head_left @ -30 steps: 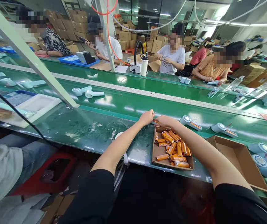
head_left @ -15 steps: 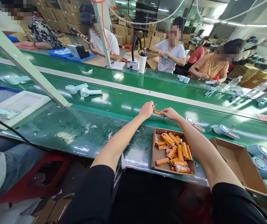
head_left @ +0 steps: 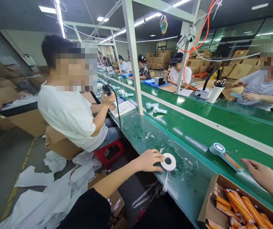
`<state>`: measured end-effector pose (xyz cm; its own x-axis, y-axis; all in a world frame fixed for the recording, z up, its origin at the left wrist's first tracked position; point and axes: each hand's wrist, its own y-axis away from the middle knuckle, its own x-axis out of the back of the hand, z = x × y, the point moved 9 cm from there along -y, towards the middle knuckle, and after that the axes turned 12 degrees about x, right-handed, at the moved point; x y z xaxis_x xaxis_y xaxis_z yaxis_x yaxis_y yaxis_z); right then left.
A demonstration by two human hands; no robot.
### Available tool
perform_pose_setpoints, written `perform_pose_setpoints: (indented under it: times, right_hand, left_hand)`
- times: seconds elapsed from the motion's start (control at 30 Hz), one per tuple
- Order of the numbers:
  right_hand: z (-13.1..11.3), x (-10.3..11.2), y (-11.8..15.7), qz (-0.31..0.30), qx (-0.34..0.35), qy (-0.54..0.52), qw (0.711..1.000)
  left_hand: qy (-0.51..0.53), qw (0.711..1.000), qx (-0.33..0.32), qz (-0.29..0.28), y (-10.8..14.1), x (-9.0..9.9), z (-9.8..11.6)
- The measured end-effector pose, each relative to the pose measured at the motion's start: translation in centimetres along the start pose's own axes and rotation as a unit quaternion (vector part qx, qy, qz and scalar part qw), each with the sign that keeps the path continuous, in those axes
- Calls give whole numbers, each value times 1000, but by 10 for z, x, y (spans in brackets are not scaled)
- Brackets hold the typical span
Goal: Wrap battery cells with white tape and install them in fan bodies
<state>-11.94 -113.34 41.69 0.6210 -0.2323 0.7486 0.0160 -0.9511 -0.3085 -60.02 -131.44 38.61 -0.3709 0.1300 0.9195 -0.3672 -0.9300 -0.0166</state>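
Observation:
My left hand [head_left: 150,160] is at the front edge of the bench, fingers spread. Its fingertips reach the left rim of a white tape roll [head_left: 168,162], which shows its round face and a dark centre hole. A loose white strip hangs over the bench edge below the roll. My right hand [head_left: 263,174] has its fingers stretched out with nothing visible in them. Just left of it, on the green belt, lies a light blue handheld fan [head_left: 226,156]; an orange battery cell shows in its open handle, and a thin wire sticks up.
A cardboard box [head_left: 208,200] of orange-wrapped battery cells [head_left: 240,205] stands front right. Two more fans [head_left: 159,110] lie farther along the belt. A white post [head_left: 133,57] rises from the bench. At left, a co-worker in a white shirt [head_left: 64,117] sits close by. White sheets [head_left: 50,194] cover the floor.
The view has swung left. My hands, earlier together on a fan handle with an orange cell, have parted. The fan lies on the belt, and my left hand has moved to the tape roll.

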Motion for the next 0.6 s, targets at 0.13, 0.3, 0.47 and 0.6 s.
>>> perform_pose_setpoints:
  times: [0.13,0.3,0.47,0.6]
  right_hand:
    - [-66,-20,17,-89,37,16,995]
    - [-211,-52,70,-160,206,-17,965]
    - [-259,-56,128,-150,194,-102,964]
    - [-253,-67,196,-138,84,-229,960]
  left_hand:
    - [-37,999,20,13,31,-12,-17]
    - [-92,993,64,31,-7,-15,-10]
    - [-41,996,-52,58,-34,-14,8]
    - [-21,985,-100,138,-12,-11,21]
